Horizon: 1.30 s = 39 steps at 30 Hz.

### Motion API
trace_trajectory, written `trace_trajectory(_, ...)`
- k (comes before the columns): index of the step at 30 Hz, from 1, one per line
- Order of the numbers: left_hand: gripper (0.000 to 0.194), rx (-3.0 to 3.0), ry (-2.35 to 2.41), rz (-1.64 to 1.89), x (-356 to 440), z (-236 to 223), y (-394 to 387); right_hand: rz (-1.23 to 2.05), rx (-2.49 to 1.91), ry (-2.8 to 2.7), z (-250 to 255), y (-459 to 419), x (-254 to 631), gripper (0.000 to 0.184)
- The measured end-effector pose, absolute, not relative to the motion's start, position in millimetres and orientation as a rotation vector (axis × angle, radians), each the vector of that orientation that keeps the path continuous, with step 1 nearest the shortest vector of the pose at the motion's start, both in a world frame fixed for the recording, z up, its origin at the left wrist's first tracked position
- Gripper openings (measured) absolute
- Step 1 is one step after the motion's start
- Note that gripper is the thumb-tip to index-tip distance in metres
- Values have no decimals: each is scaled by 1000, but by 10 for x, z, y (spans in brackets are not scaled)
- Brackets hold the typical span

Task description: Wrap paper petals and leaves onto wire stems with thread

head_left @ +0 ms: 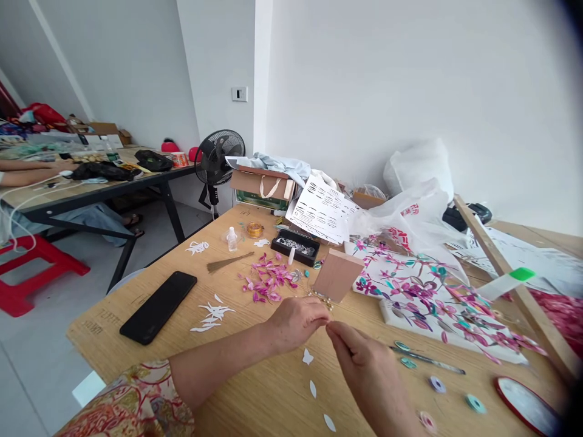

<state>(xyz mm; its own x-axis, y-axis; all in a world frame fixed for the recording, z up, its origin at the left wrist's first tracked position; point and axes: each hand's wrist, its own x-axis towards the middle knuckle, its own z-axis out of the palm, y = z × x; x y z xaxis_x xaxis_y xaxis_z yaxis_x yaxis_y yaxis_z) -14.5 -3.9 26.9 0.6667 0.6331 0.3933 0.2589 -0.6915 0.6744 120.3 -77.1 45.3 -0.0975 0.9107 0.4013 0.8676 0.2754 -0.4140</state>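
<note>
Over the wooden table (255, 388), my left hand (294, 321) and my right hand (364, 352) meet fingertip to fingertip. Both are closed in a pinch; whatever is between the fingers is too small to make out. Beneath them lie white paper petal shapes (313, 389) in a loose row. Just beyond my left hand is a scatter of pink petals (268, 279). A small wooden block (337, 276) stands tilted behind my fingers, with small beads (324, 300) at its foot. By my right hand are a thin pen-like tool (432, 360) and small ribbon spools (437, 383).
A black phone (159, 306) and cut white strips (212, 315) lie left. Farther back are a black tray (295, 246), a small bottle (232, 240) and printed sheets (321, 209). Finished-looking flower sprigs (423, 297) cover the right. Another person's arm (31, 170) rests on the far table.
</note>
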Motion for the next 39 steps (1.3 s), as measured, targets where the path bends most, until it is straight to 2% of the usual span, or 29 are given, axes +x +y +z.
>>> trace_trajectory(4,13,2045,549,752,-126,295,-66,253,-1610,-1956,609,-640,1422,28)
trace_trajectory(8,16,1513,537,726,-114,364,-93,726,-1504,-1650,500,-489,1502,28)
trace_trajectory(11,18,1355,545,806,-112,417,-100,1048,-1312,-1362,325,-442,1410,27)
trace_trajectory(13,19,1331,578,870,-110,434,-95,1145,-1238,-1249,239,-442,1323,27)
trace_trajectory(16,21,1347,642,925,-108,421,-73,1142,-1224,-1213,195,-454,1234,27)
trace_trajectory(22,17,1458,725,990,-116,339,-12,818,-1283,-1269,195,-433,1211,18)
trace_trajectory(28,11,1619,836,1034,-130,308,18,1095,-1258,-1073,156,-436,1103,23)
trace_trajectory(39,13,1837,822,1124,-149,263,45,1128,-1126,-777,151,-459,990,25)
